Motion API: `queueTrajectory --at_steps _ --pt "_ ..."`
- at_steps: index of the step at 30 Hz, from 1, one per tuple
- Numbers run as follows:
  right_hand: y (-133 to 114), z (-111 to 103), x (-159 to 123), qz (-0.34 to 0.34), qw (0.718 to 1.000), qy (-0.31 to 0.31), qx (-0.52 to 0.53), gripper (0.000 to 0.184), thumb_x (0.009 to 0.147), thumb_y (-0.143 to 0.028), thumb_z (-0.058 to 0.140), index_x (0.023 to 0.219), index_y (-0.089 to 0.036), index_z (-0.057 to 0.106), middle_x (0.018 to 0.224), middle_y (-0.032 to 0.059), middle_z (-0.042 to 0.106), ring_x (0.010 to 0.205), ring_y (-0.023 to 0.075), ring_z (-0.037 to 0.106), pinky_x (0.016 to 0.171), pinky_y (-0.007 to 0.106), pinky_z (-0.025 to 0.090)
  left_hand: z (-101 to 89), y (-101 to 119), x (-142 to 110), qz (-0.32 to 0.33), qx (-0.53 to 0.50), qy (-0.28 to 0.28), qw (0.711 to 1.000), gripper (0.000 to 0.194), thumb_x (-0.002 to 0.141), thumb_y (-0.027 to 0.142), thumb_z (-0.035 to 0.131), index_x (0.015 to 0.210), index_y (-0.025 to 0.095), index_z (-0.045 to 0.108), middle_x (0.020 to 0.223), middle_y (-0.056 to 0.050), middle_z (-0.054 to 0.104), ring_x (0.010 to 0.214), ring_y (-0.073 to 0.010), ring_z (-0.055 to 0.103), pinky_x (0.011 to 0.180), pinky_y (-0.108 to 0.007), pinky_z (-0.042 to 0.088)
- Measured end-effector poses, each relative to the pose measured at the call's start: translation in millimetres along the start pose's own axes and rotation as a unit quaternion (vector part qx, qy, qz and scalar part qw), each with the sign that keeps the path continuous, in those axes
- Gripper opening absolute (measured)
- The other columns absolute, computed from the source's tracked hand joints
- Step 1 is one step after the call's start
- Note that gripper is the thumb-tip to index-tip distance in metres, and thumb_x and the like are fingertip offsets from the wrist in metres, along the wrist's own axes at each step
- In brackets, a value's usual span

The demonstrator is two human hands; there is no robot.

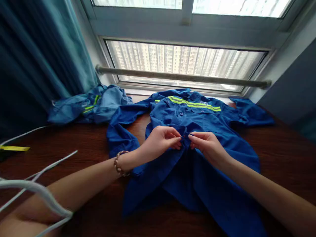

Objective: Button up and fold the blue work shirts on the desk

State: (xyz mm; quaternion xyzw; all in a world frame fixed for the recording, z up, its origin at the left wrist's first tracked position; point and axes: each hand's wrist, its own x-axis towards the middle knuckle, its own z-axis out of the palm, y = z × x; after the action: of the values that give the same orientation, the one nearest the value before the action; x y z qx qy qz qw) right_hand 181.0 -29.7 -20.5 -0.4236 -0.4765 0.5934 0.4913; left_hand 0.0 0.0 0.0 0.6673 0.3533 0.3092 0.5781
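A blue work shirt (209, 121) with yellow-green reflective stripes across its chest lies front side up, collar toward the window. My left hand (164, 138), with a beaded bracelet at the wrist, pinches one front edge of the shirt. Close beside it, my right hand (206, 141) pinches the opposite front edge. A small gap separates the fingertips of the two hands, around the middle of the front opening. Above them a button (181, 114) shows on the front. Below the hands the two front panels hang apart. Whether a button sits between my fingers is too small to tell.
The shirt lies on a dark brown wooden table (96, 138). Another blue garment (98, 102) with a reflective stripe is bundled at the back left by a curtain (66, 49). White cables (39, 187) cross the left front. A metal rail (182, 76) runs before the window.
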Motion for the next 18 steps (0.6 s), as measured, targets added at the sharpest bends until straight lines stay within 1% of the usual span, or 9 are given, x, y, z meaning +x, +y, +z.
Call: queueTrajectory --at_steps 2,5,8,10,13,15,18 --pt "0.2 0.1 0.3 0.01 0.999 -0.022 0.035 0.024 0.073 -0.036 0.065 0.073 -0.012 0.068 0.066 0.0036 0.06 0.06 0.0087 0.053 0.059 0.02 0.041 0.3 1.6 -0.4 0.0 -0.003 0.006 1.0 0.017 0.072 0.025 0.063 0.078 0.01 0.06 0.067 -0.005 0.066 0.066 -0.0164 0.064 0.063 -0.026 0.052" --pt "0.4 -0.3 0.6 0.021 0.996 -0.039 0.075 0.029 0.076 -0.04 0.06 0.074 -0.012 0.068 0.07 0.0057 0.062 0.064 0.011 0.056 0.062 0.023 0.043 0.3 2.1 0.1 -0.003 -0.011 0.014 1.0 0.018 0.07 0.027 0.065 0.077 0.01 0.06 0.067 -0.005 0.065 0.066 -0.0166 0.064 0.063 -0.026 0.053" --pt "1.0 -1.1 -0.3 0.029 0.996 -0.04 0.079 0.022 0.072 -0.035 0.065 0.078 -0.014 0.067 0.073 0.005 0.063 0.067 0.0121 0.058 0.064 0.023 0.044 -0.3 0.8 1.5 -0.006 -0.017 0.026 0.999 0.02 0.069 0.029 0.066 0.076 0.011 0.06 0.066 -0.004 0.065 0.065 -0.0169 0.064 0.062 -0.026 0.053" --pt "1.8 -1.3 -1.5 0.027 0.997 -0.04 0.052 0.019 0.069 -0.032 0.068 0.078 -0.015 0.066 0.072 0.0038 0.063 0.067 0.0118 0.058 0.063 0.022 0.044 -0.9 -0.1 2.1 -0.004 -0.015 0.029 0.999 0.02 0.069 0.029 0.066 0.075 0.011 0.06 0.066 -0.004 0.065 0.065 -0.017 0.064 0.062 -0.026 0.053" --pt "2.6 -0.6 -3.1 0.011 0.999 -0.04 -0.004 0.021 0.069 -0.034 0.068 0.076 -0.015 0.066 0.069 0.0031 0.063 0.065 0.0113 0.057 0.061 0.021 0.044 -1.8 -1.3 1.8 0.001 -0.011 0.011 1.0 0.018 0.07 0.028 0.065 0.075 0.011 0.061 0.068 -0.005 0.066 0.066 -0.0173 0.064 0.063 -0.026 0.053" --pt "2.2 0.4 -3.7 -0.007 0.999 -0.025 -0.043 0.022 0.069 -0.035 0.068 0.076 -0.014 0.065 0.069 0.0031 0.063 0.064 0.0116 0.057 0.06 0.022 0.044 -2.1 -2.1 1.2 0.004 -0.006 -0.002 1.0 0.018 0.07 0.028 0.065 0.076 0.011 0.062 0.068 -0.006 0.067 0.067 -0.0176 0.064 0.063 -0.026 0.052" --pt "0.4 2.2 -4.1 -0.039 0.993 0.006 -0.108 0.025 0.067 -0.037 0.068 0.074 -0.014 0.064 0.068 0.0028 0.063 0.062 0.0128 0.057 0.059 0.023 0.044 -1.7 -3.0 0.4 0.008 0.001 -0.007 1.0 0.017 0.07 0.027 0.065 0.077 0.011 0.063 0.068 -0.006 0.067 0.067 -0.0174 0.064 0.064 -0.026 0.052"
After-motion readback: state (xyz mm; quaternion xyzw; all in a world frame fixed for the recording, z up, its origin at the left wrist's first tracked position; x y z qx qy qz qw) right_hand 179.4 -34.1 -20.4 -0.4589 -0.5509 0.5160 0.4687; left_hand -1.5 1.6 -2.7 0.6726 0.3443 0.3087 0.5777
